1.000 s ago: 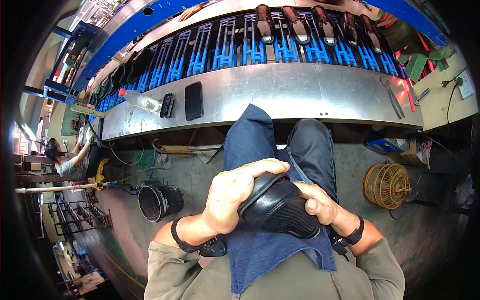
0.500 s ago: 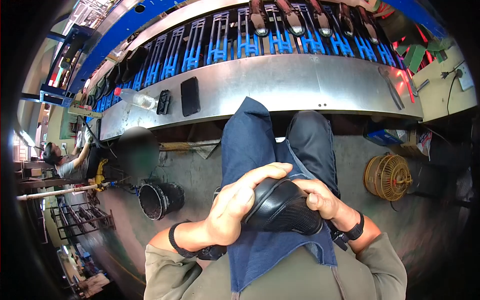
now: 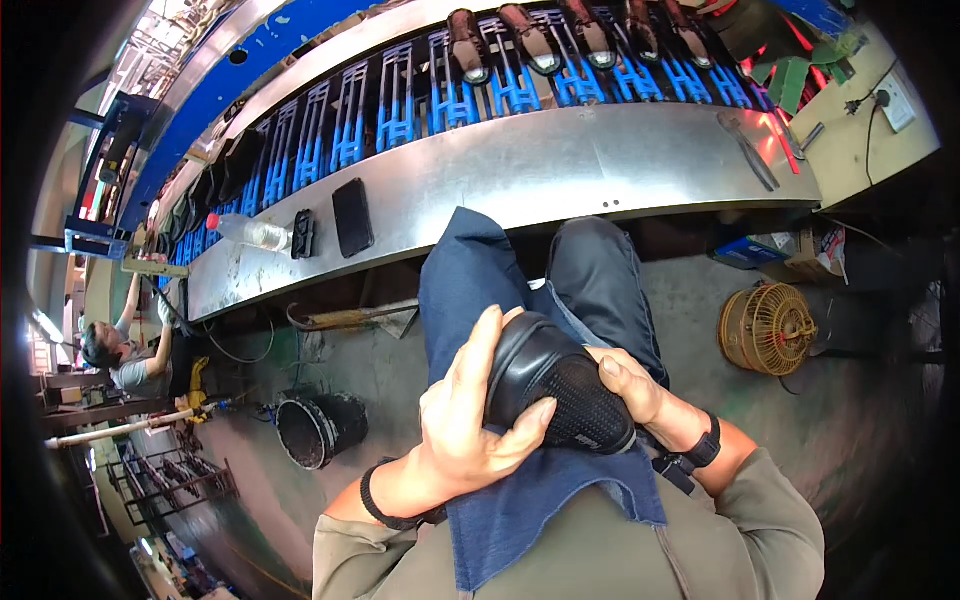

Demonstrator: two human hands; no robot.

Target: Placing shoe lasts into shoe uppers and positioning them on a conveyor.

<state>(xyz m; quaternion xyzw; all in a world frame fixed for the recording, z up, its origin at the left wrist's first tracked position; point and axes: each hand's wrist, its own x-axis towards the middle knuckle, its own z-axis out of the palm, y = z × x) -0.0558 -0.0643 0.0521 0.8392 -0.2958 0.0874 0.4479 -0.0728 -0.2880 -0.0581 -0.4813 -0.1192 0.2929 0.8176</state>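
Observation:
A black leather shoe [image 3: 570,392], with a perforated panel on it, lies above my lap between both hands. My left hand [image 3: 468,415] wraps its left side, the thumb on the near side and the fingers along the far edge. From the right, my right hand [image 3: 632,385] grips the shoe, thumb on top and the other fingers partly hidden behind it. Beneath the shoe, a dark blue cloth [image 3: 540,515] covers part of my lap.
Ahead runs a metal ledge [image 3: 480,160] holding a bottle [image 3: 255,232], a small black object [image 3: 302,234], a phone [image 3: 352,217] and pincers [image 3: 750,152]. Beyond it, brown shoes [image 3: 534,40] sit on blue racks. A bucket [image 3: 320,428], fan [image 3: 768,328] and another person [image 3: 135,350] flank me.
The shoe has turned in my hands, showing more of its perforated panel. My left thumb has come down onto its near side. The whole view has shifted slightly.

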